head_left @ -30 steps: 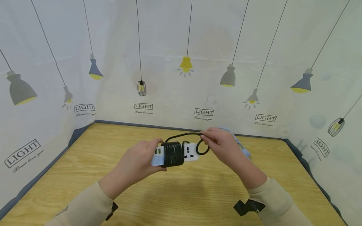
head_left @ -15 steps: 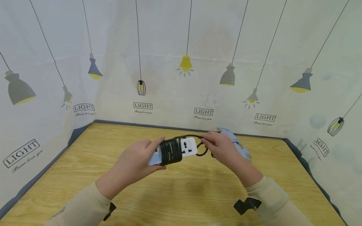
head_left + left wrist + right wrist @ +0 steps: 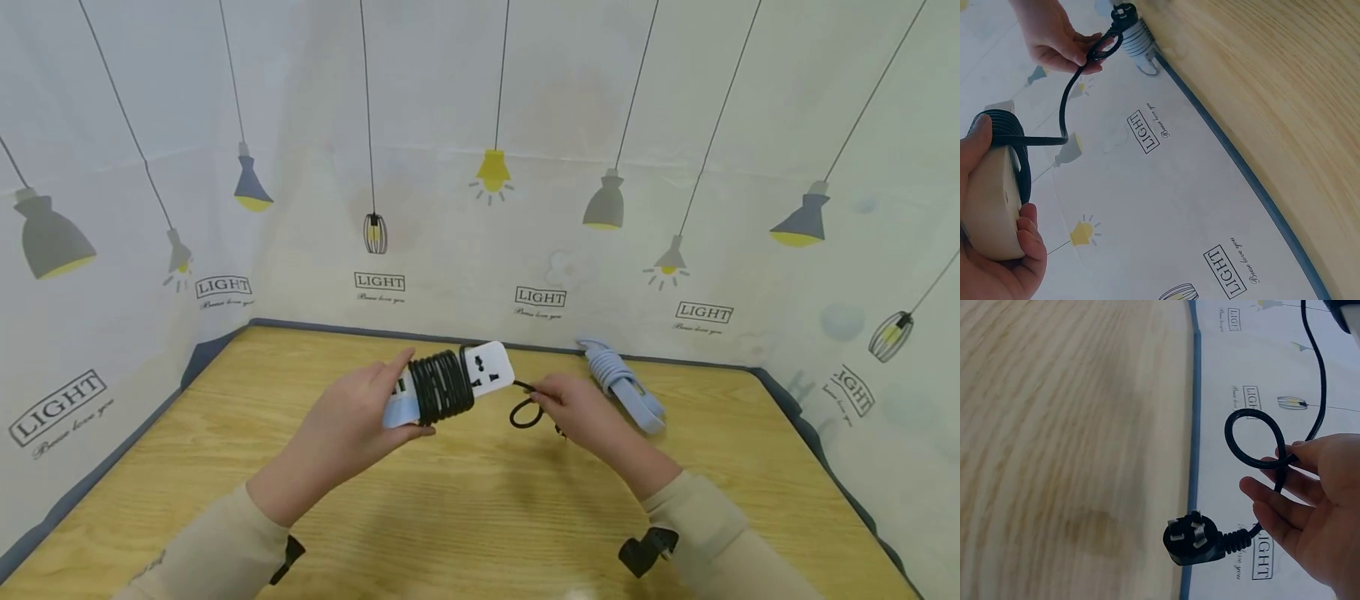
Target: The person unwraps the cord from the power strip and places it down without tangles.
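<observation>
My left hand (image 3: 360, 408) grips the left end of a white power strip (image 3: 489, 367), held up over the table. Black cord (image 3: 442, 387) is wound in several turns round the strip's middle. Sockets show at the strip's right end. From there the loose cord runs to my right hand (image 3: 581, 408), which pinches it between thumb and fingers. A small cord loop (image 3: 1254, 439) stands out beside those fingertips. Below it hangs a black three-pin plug (image 3: 1192, 539), plain in the right wrist view. In the left wrist view the left fingers (image 3: 1032, 244) curl round the strip's casing.
A light-blue power strip (image 3: 633, 400) with its own cord wound round it lies on the wooden table (image 3: 465, 533), behind and right of my right hand. A lamp-printed cloth (image 3: 450, 108) rises along the table's back and sides.
The strip has tilted, its socket end up, and shifted slightly left. My right hand has lowered with the cord, which now leaves from beyond the socket end. More of the light-blue strip shows.
</observation>
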Motion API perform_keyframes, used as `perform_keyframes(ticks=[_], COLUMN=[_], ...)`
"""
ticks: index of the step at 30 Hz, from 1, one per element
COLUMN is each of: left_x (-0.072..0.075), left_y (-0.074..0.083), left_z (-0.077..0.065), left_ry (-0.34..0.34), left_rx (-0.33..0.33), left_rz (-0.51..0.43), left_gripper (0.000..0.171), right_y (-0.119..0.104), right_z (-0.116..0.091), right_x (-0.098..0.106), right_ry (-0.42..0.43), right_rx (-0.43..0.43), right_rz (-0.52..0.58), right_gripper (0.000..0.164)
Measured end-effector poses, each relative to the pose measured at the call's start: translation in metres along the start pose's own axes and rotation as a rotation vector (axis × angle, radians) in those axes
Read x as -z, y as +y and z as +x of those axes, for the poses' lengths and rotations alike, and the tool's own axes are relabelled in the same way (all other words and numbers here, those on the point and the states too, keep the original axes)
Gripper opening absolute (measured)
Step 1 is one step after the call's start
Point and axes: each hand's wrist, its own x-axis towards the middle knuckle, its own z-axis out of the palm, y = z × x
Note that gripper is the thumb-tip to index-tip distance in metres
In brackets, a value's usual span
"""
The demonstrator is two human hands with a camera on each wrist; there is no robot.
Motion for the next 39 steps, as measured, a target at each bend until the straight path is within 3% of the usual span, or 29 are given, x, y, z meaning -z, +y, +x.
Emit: perform_keyframes(ticks=[6, 15, 23, 29, 33, 39], left_x=[0.003, 0.005, 0.002, -0.001, -0.002, -0.006], left_y=[0.001, 0.005, 0.007, 0.008, 0.008, 0.008], left_z=[0.003, 0.010, 0.014, 0.016, 0.018, 0.019], left_ry=[-0.007, -0.018, -0.050, -0.068, -0.079, -0.076], left_rx=[0.026, 0.060, 0.066, 0.128, 0.177, 0.210], left_rz=[-0.007, -0.016, -0.011, -0.030, -0.047, -0.082], left_gripper=[0.092, 0.091, 0.092, 0.089, 0.089, 0.087], right_y=[0.006, 0.006, -0.006, -0.018, -0.032, -0.056], right_z=[0.000, 0.002, -0.002, -0.009, -0.017, -0.029], right_x=[-0.013, -0.028, -0.037, -0.031, -0.024, -0.014], right_ry=[-0.052, -0.114, -0.184, -0.115, 0.009, 0.226], right_rx=[0.018, 0.064, -0.037, -0.068, 0.025, 0.399], right_rz=[-0.014, 0.056, 0.087, 0.037, -0.044, -0.158], right_gripper=[0.016, 0.019, 0.027, 0.038, 0.044, 0.029])
